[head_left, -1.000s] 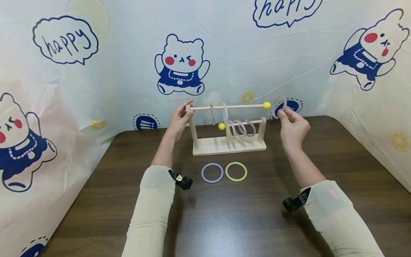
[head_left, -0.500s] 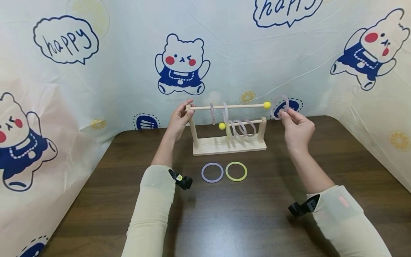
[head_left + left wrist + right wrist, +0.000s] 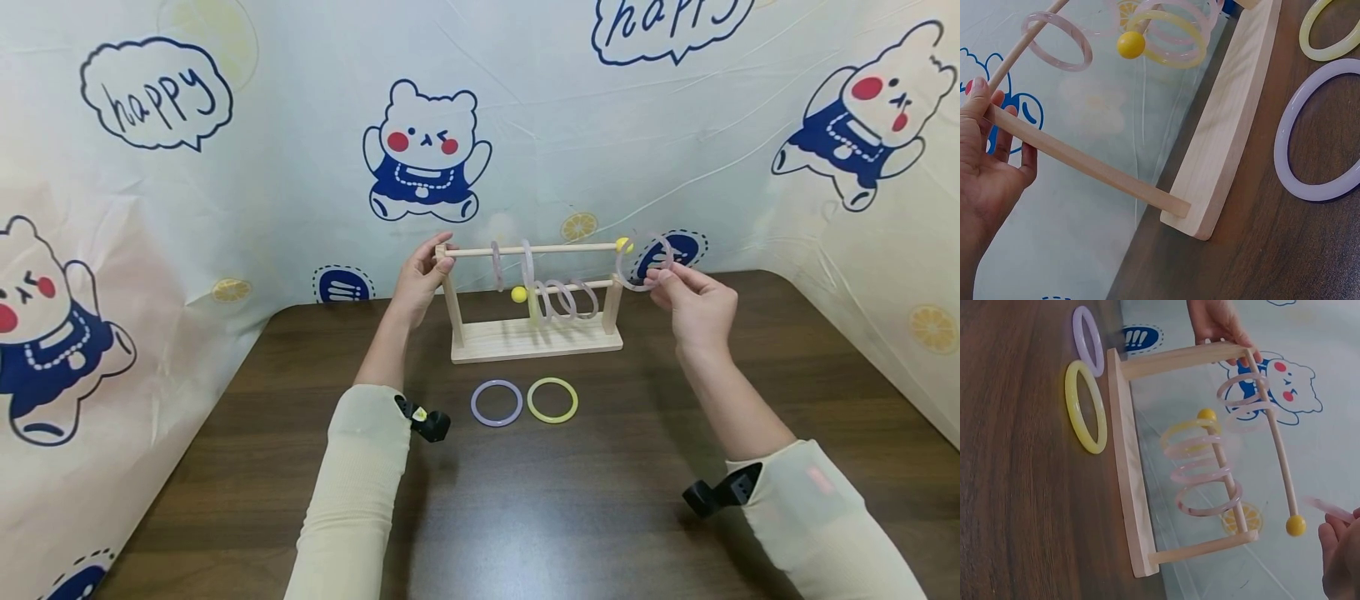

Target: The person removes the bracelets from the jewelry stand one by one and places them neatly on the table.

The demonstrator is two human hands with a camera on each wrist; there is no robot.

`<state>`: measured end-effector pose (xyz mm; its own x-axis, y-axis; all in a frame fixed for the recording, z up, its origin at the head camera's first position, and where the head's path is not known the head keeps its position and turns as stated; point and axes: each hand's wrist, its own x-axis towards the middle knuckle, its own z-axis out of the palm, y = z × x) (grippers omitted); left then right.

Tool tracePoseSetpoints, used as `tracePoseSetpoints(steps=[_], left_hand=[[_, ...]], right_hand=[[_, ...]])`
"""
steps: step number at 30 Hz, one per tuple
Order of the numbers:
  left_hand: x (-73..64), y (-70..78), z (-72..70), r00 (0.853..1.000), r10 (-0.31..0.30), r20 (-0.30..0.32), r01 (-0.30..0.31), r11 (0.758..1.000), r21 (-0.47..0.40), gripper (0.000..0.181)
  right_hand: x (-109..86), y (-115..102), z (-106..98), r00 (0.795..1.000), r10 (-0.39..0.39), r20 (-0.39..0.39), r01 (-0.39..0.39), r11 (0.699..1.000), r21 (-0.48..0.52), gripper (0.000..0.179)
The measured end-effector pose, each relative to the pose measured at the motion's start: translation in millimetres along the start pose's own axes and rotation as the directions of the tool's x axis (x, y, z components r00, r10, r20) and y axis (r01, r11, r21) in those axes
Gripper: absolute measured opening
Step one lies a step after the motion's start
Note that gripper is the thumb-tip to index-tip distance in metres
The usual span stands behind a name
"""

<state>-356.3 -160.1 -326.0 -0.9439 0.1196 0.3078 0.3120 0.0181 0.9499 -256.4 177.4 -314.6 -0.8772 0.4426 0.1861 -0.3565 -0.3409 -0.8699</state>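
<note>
A wooden ring rack stands on the table with two rods at different heights, each tipped with a yellow ball. My left hand grips the top of its left post, thumb in front. My right hand pinches a pale pink translucent ring by its edge. In the head view that ring overlaps the ball of the upper rod; in the right wrist view it is apart from the ball. Two pale rings hang on the upper rod. Several pale pink rings and a yellow one hang on the lower rod.
A purple ring and a yellow-green ring lie flat on the dark wooden table, in front of the rack. Behind it hangs a printed cloth with bears and lettering. Each sleeve carries a black wrist camera.
My right hand has shifted slightly right and down while turning the pink ring more face-on. The ring now overlaps the upper rod's ball in the head view. My left hand stays put.
</note>
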Motion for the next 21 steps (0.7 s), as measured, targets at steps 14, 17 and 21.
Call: tracePoseSetpoints(steps=[14,17,21], left_hand=[[-0.6,0.5,-0.2,1.0,0.002,-0.003,-0.002,1.0,0.005,0.045],[0.0,0.3,0.0,1.0,0.002,0.0,-0.002,1.0,0.003,0.046],[0.5,-0.4,-0.3,1.0,0.002,0.006,-0.002,1.0,-0.002,0.047]], right_hand=[[-5.1,-1.8,-7.2,0.982,0.128,0.14,-0.139,0.988,0.073,0.017],[-5.7,-0.5,-8.6,0.979,0.141,0.148,-0.149,0.988,0.04,0.018],[-5.6,1.8,-10.2,0.973,0.161,0.166,-0.162,0.987,-0.009,0.021]])
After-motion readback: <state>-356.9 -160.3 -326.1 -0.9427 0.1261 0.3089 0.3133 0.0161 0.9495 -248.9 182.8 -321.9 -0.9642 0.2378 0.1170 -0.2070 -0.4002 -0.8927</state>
